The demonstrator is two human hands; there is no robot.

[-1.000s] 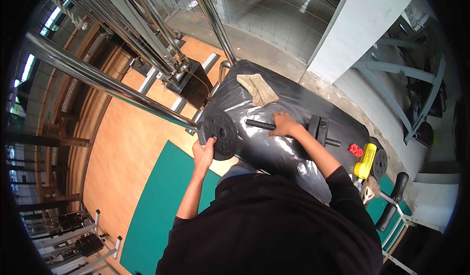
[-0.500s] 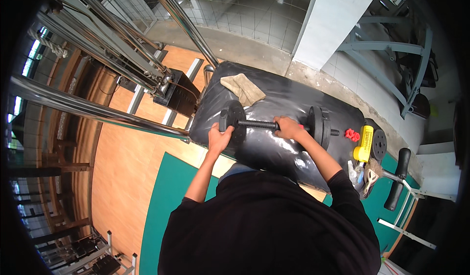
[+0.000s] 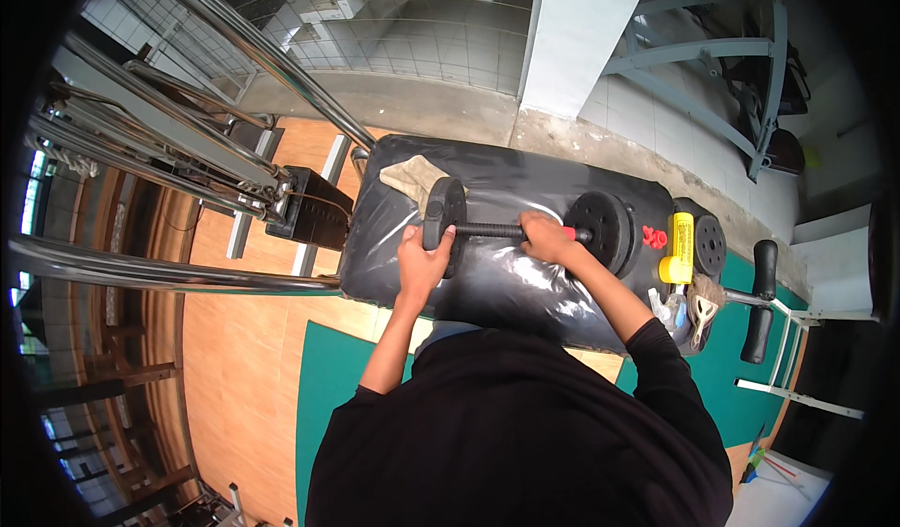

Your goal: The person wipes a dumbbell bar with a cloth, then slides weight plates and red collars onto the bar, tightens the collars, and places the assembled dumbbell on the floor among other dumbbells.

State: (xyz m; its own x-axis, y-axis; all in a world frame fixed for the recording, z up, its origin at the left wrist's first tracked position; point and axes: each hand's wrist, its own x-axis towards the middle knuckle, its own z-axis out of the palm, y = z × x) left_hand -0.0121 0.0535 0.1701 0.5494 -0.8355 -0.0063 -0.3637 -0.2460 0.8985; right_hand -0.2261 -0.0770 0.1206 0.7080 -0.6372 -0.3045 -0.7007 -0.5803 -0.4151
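Note:
A dumbbell bar [image 3: 492, 230] with a dark ridged shaft lies across the black padded bench. My left hand [image 3: 424, 257] grips the rim of the black weight plate [image 3: 446, 210] at its left end, thumb on the near side. Around the bar, right of its middle, my right hand [image 3: 546, 238] is closed. A red piece shows just right of those fingers. At the bar's right end, another black weight plate [image 3: 607, 236] leans back with its holed face showing. Whether the bar still passes through that plate, I cannot tell.
The bench [image 3: 506, 175] also carries a beige cloth [image 3: 411, 182], red star-shaped collars [image 3: 654, 237], a yellow bottle [image 3: 681, 246], a loose black plate [image 3: 710, 243] and a brush [image 3: 704, 304]. Chrome machine posts [image 3: 169, 274] stand left; a white pillar [image 3: 577, 49] rises beyond.
The right plate has tipped from standing on edge to leaning back, and the threaded end beyond it no longer shows. My hands keep their holds; the view has shifted.

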